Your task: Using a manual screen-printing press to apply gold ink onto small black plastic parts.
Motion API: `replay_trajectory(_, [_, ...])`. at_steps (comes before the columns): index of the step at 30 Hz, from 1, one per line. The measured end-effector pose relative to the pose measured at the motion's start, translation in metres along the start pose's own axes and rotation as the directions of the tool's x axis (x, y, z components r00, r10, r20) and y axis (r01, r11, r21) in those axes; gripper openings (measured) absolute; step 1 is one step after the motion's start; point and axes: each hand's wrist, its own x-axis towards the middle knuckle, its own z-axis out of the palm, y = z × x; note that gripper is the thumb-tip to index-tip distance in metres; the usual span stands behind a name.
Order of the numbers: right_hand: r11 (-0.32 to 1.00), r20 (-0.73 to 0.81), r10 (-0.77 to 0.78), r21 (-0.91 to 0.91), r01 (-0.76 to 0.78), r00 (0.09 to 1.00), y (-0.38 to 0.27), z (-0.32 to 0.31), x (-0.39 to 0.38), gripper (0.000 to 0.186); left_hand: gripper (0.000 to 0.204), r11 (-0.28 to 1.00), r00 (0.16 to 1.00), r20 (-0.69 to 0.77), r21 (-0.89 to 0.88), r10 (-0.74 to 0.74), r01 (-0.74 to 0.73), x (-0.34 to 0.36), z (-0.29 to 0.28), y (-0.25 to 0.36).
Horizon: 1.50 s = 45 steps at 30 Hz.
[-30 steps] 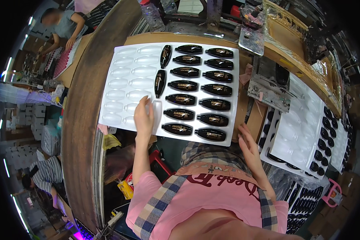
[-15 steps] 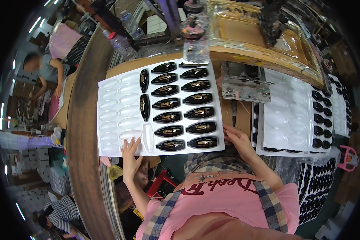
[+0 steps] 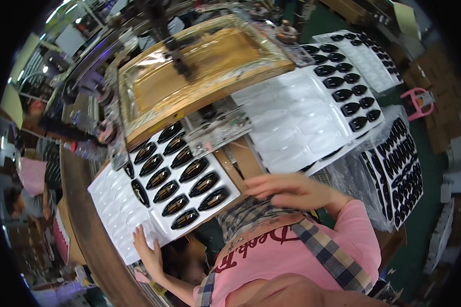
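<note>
A white moulded tray [image 3: 107, 204] lies on the bench at the left, its right part filled with glossy black bottle-shaped pieces [image 3: 175, 204]; its left hollows hold none. My left hand [image 3: 149, 254] rests with fingers spread at the tray's near edge, over the bare hollows. My right hand [image 3: 289, 192], blurred, is in the air just off the tray's near right corner. Its fingers stretch leftward and I see nothing in them. Right of it lies a second white tray [image 3: 287, 120] with black pieces [image 3: 342, 95] along its right side.
A wood-framed printing screen [image 3: 210, 94] stands above the trays, with a metal fixture [image 3: 221, 135] under its near side. More filled trays [image 3: 402, 169] sit at the right, near clear plastic sheeting [image 3: 353, 179] and a pink stool [image 3: 419, 104]. Another person [image 3: 23, 202] is at far left.
The view has turned to the right. My right hand has let go of the left tray's right edge and lifted away. My left hand stays at that tray's near left part.
</note>
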Motion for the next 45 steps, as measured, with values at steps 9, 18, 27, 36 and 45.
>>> replay_trajectory(9, [-0.024,-0.885,-0.283,-0.378,-0.925,0.369,0.018,-0.167,-0.126,0.077,0.025,0.799,0.82,-0.284,-0.22,0.497,-0.56,0.1,-0.021,0.153])
replay_trajectory(18, [0.286,-0.844,-0.098,-0.531,-0.798,0.527,0.024,-0.186,-0.143,0.035,0.026,0.766,0.707,-0.338,0.073,0.621,-0.638,0.203,0.012,0.196])
replay_trajectory(27, [0.614,-0.446,-0.401,-0.779,-0.126,0.8,-0.031,-0.128,0.008,0.046,0.031,0.183,0.829,-0.44,-0.835,0.344,-0.519,0.296,0.036,0.202])
replay_trajectory(36, [0.4,-0.133,-0.426,-0.915,0.054,0.895,0.004,-0.093,0.154,0.048,0.025,-0.126,0.948,-0.318,-0.942,0.036,-0.311,0.228,0.003,0.14])
replay_trajectory(45, [0.453,-0.144,-0.237,-0.891,-0.022,0.961,0.01,-0.074,0.15,0.053,0.016,0.504,0.514,-0.502,-0.851,-0.696,-0.148,0.023,0.022,0.023])
